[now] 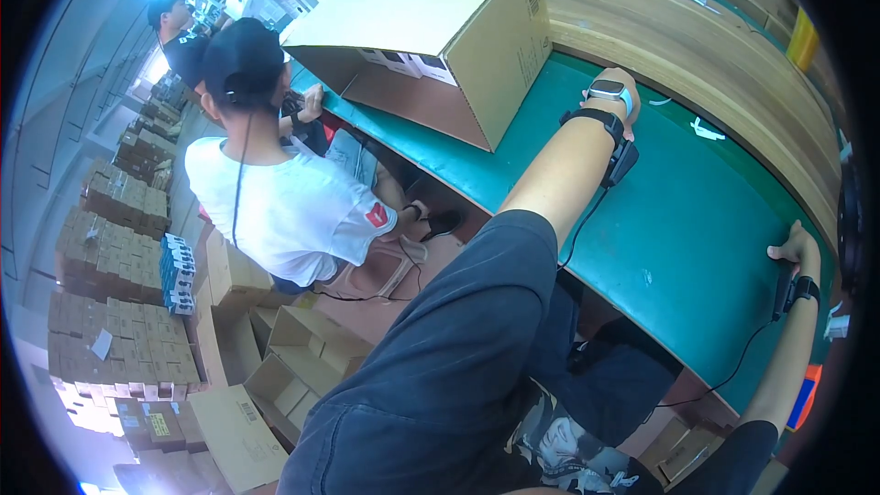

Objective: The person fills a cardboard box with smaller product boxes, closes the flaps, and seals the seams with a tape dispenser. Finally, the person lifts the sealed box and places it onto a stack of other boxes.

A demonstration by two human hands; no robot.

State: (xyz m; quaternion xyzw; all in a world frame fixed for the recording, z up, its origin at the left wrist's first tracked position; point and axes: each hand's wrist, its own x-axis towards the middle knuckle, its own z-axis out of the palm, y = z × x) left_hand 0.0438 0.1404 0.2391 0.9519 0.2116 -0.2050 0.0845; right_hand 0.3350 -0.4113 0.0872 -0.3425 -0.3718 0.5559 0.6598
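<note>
My left hand (616, 80) rests at the far side of the green tabletop (642, 211), by the wooden ledge (678, 46). A watch and a black strapped device with a cable sit on that wrist. Its fingers are mostly hidden behind the back of the hand. On the right, my right hand (799, 247) lies near the table's far edge, thumb apart from the fingers, with nothing visible in it. Another black device is strapped there. Left of my left hand, a large cardboard box (500, 55) lies with its open side toward the left, and white packages (403, 62) show inside.
A seated co-worker in a white shirt (275, 206) is close on my left; another person (183, 46) is farther back. Open cardboard boxes (302, 348) stand on the floor, with stacked cartons (110, 238) behind. White scraps (708, 130) lie on the tabletop. Cables hang from both wrists.
</note>
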